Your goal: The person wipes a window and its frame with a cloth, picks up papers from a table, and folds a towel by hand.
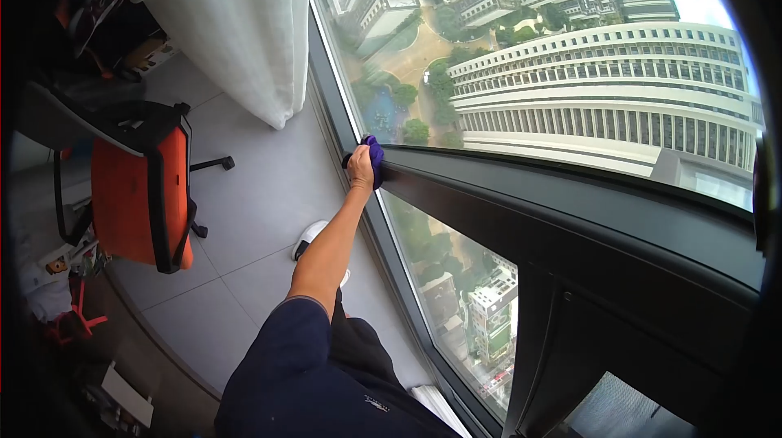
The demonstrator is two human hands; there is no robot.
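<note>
My left hand (359,168) reaches forward and is closed on a purple cloth (375,159). It presses the cloth against the dark window frame (456,194), where the horizontal bar meets the long frame member beside the floor. The fingers are partly hidden behind the back of the hand and the cloth. A small dark thing shows at the hand's left edge; what it is I cannot make out. Glass panes (440,275) lie on both sides of the bar. My right hand is out of sight.
A white curtain (236,31) hangs along the glass. On the grey tiled floor (244,194) stands an orange office chair (134,202) with black arms. One white shoe (309,236) shows beside my forearm. Clutter, including a red item (77,320), lies at left. Tall buildings (603,104) stand outside.
</note>
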